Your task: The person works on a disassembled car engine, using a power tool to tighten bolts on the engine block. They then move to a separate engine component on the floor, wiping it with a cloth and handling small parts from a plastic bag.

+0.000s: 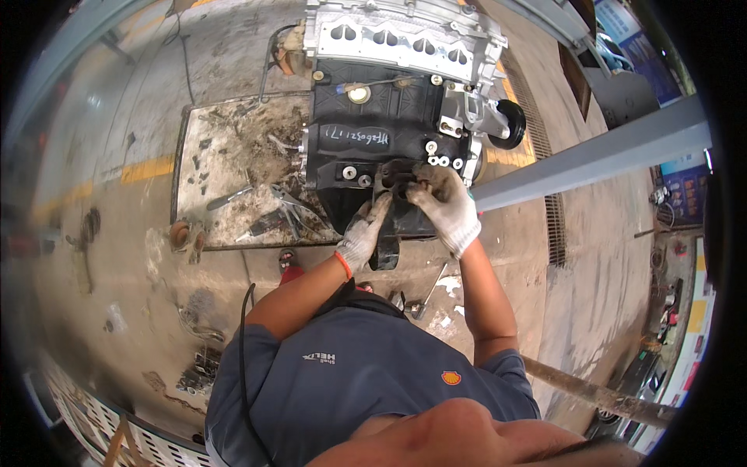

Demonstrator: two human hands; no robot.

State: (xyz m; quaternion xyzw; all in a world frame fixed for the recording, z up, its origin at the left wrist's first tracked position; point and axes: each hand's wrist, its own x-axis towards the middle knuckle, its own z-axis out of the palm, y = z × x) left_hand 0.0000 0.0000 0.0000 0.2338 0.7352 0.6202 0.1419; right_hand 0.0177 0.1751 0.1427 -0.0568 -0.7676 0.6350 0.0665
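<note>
A car engine (pixel 373 109) with a black block and a silver cylinder head stands in front of me. Both my hands wear dirty white knitted gloves and meet at its near side. My left hand (pixel 366 229), with an orange band at the cuff, has its fingers closed around the left side of a small dark rounded part (pixel 400 188). From the right, my right hand (pixel 450 208) pinches the same part, with bent fingers hiding some of it. The part is against or just in front of the block; I cannot tell whether it is attached.
Left of the engine, a greasy tray (pixel 233 140) bears pliers (pixel 289 208) and other hand tools. A rusty round part (pixel 180 233) lies at its near edge. A grey steel beam (pixel 591 152) slants in from the right. A floor grate (pixel 555 226) runs beyond my right arm.
</note>
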